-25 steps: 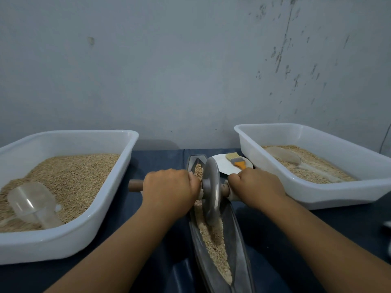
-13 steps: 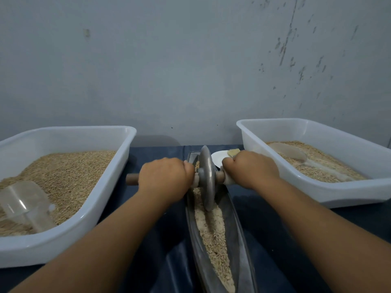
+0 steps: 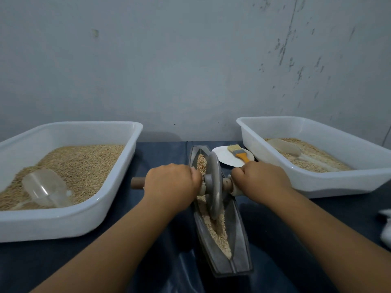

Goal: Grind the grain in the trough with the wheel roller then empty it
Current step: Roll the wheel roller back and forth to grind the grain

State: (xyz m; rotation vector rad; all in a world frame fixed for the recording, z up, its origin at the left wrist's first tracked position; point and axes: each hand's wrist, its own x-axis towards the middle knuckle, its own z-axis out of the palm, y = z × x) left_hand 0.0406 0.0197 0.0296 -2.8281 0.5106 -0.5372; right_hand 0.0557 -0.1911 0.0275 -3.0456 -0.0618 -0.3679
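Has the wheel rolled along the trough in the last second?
Yes. The wheel went toward the trough's far end, then came back toward the person; more grain now shows beyond it.

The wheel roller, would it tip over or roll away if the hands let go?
Probably it would tip. The wheel roller stands on a thin edge in the trough, steadied by the left hand and right hand. The trough's sloped sides would likely stop it rolling far. It looks like heavy metal.
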